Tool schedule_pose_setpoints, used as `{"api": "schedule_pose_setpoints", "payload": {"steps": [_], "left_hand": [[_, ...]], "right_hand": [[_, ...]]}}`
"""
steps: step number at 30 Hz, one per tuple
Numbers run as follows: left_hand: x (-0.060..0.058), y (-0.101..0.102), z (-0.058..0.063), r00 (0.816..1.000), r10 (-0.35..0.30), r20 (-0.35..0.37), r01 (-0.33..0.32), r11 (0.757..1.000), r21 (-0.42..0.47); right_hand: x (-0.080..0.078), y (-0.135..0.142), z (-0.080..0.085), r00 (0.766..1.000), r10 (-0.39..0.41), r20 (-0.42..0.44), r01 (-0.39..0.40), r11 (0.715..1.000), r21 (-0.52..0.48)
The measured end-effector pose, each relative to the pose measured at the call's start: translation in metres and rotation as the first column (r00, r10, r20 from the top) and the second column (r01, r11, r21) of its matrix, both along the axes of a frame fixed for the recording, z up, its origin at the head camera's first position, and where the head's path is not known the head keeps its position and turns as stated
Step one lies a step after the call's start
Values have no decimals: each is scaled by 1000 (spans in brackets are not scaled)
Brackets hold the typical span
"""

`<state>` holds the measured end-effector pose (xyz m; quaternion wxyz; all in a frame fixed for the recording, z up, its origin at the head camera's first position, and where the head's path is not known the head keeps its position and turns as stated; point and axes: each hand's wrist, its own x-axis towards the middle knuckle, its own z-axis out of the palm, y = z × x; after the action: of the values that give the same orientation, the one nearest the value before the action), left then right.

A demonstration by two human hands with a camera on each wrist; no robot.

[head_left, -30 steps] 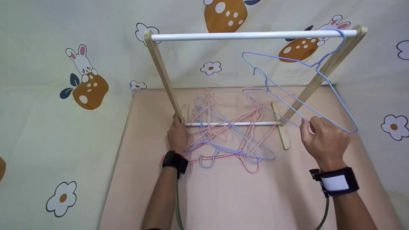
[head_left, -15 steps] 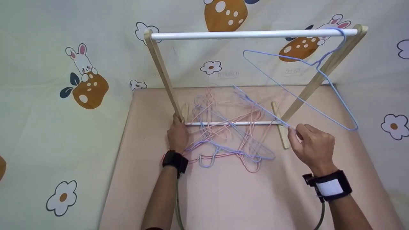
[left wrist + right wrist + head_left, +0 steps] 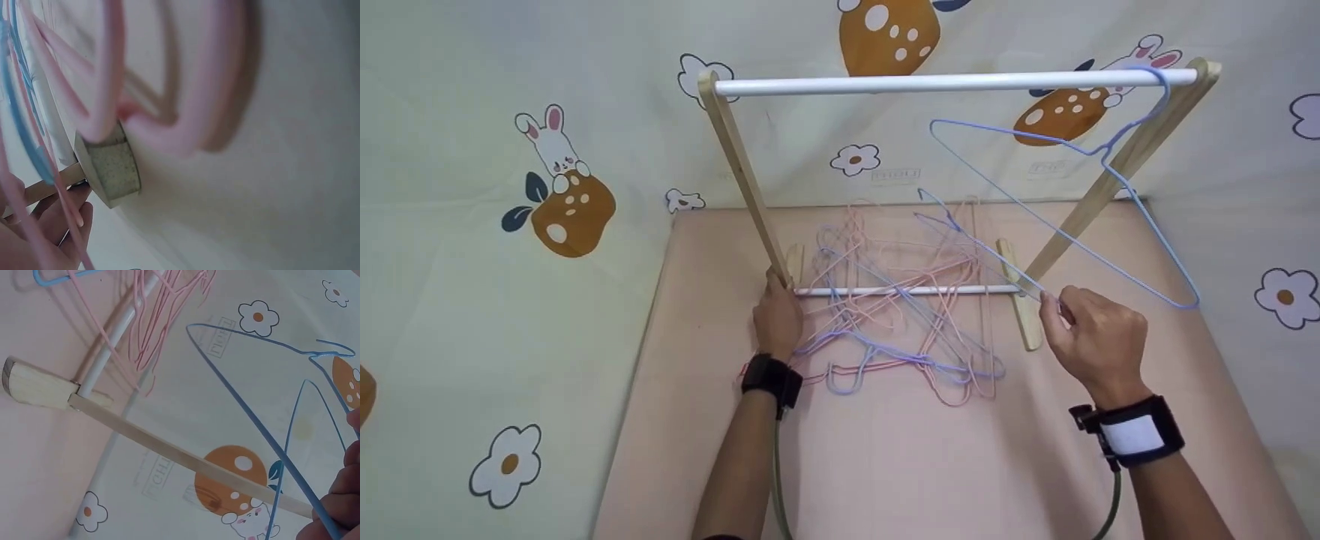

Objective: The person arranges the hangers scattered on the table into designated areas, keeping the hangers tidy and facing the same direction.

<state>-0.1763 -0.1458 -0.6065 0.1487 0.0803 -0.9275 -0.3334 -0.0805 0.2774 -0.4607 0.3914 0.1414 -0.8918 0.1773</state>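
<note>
My left hand [image 3: 777, 319] grips the foot of the rack's left wooden post [image 3: 744, 180]. In the left wrist view its fingers [image 3: 70, 219] lie around the wood, partly behind pink hangers. My right hand [image 3: 1099, 341] pinches a blue wire hanger [image 3: 1005, 262] by one end, in front of the right post [image 3: 1117, 176]. In the right wrist view the held hanger [image 3: 242, 402] extends from the curled fingers, its hook toward the right edge. Another blue hanger [image 3: 1126, 129] hangs by its hook at the right end of the white top rod [image 3: 952, 83].
A tangle of pink and blue hangers [image 3: 900, 352] lies across the lower white rod [image 3: 990, 289] and the pink surface [image 3: 885, 465]. A wooden foot [image 3: 1030, 322] juts forward at the right. A patterned sheet [image 3: 607, 300] stands behind and on both sides.
My right hand has moved left, drawing the held blue hanger down and away from the hung one and turning it. A pink hanger's outline now shows at the pile's right. My left hand stays put.
</note>
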Motion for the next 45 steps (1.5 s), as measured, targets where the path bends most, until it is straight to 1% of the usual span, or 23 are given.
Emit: {"api": "schedule_pose_setpoints", "payload": {"steps": [3, 6, 9, 12, 17, 19, 20, 23, 26, 27, 28, 31, 35, 38, 39, 42, 45], "left_hand": [[0, 1, 2, 1000, 2, 11, -2, 1000, 3], [0, 1, 4, 1000, 13, 27, -14, 1000, 12], [0, 2, 5, 999, 24, 43, -25, 1000, 18], [1, 2, 6, 999, 24, 47, -25, 999, 23], [2, 0, 4, 999, 9, 33, -10, 1000, 11], [3, -1, 4, 1000, -2, 21, 2, 1000, 2], [1, -3, -3, 1000, -7, 11, 7, 1000, 5], [2, -5, -6, 1000, -26, -18, 26, 1000, 10], [3, -5, -6, 999, -25, -33, 25, 1000, 4], [5, -4, 0, 999, -25, -31, 24, 1000, -3], [5, -3, 1, 999, -20, -26, 20, 1000, -9], [5, -2, 3, 1000, -15, -8, 15, 1000, -15], [4, -2, 2, 1000, -15, -4, 15, 1000, -12], [3, -2, -1, 1000, -18, -21, 18, 1000, -11], [0, -5, -8, 999, -22, -42, 22, 1000, -5], [0, -5, -8, 998, -28, -54, 28, 1000, -1], [0, -5, -7, 999, -27, -41, 27, 1000, 3]], "right_hand": [[2, 1, 3, 1000, -6, -3, 6, 1000, -12], [4, 1, 9, 1000, -7, -10, 7, 1000, -25], [6, 0, 19, 1000, -7, -27, 6, 999, -51], [8, -2, 32, 998, -11, -66, 5, 995, -99], [12, -7, 55, 992, -28, -126, 4, 982, -187], [13, -6, 62, 988, -43, -147, 10, 975, -221], [14, -6, 66, 986, -56, -158, 16, 971, -240], [14, -2, 73, 979, -86, -184, 25, 952, -306], [14, 5, 78, 976, -100, -194, 22, 929, -369], [13, 8, 78, 976, -102, -194, 21, 924, -382], [12, 11, 79, 975, -106, -195, 21, 919, -394], [11, 17, 82, 975, -123, -185, 38, 913, -405], [10, 20, 87, 979, -141, -151, 70, 915, -396], [9, 21, 90, 982, -146, -124, 87, 916, -391], [9, 22, 90, 982, -148, -116, 92, 916, -391], [8, 24, 89, 984, -147, -102, 95, 912, -400], [5, 28, 84, 986, -139, -91, 89, 905, -415]]}}
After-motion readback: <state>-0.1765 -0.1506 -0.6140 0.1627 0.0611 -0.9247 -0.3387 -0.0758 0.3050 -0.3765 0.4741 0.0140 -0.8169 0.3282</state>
